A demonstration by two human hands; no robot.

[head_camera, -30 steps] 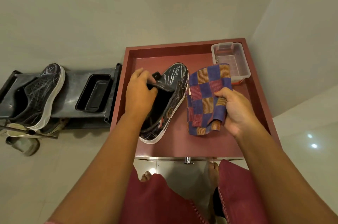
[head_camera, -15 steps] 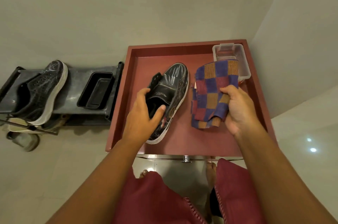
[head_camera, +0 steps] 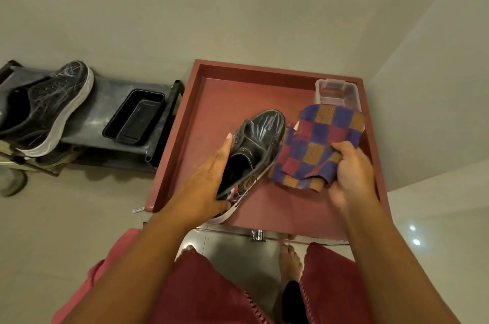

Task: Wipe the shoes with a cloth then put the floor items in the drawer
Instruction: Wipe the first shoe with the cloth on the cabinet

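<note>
Nearest me, my left hand (head_camera: pixel 209 183) grips the glossy black slip-on shoe (head_camera: pixel 254 149) by its heel over the open red wooden drawer (head_camera: pixel 232 93); my right hand (head_camera: pixel 352 167) pinches the blue, orange and red checked cloth (head_camera: pixel 315 146) just beside it. Beyond sits a clear plastic tub (head_camera: pixel 337 92), and left, another black shoe (head_camera: pixel 50 109) on a grey rack (head_camera: pixel 105 109).

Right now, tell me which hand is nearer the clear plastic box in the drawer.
Right. The right hand, gripping the checkered cloth, is just in front of the clear plastic box. The left hand holds the shoe, farther left.
</note>
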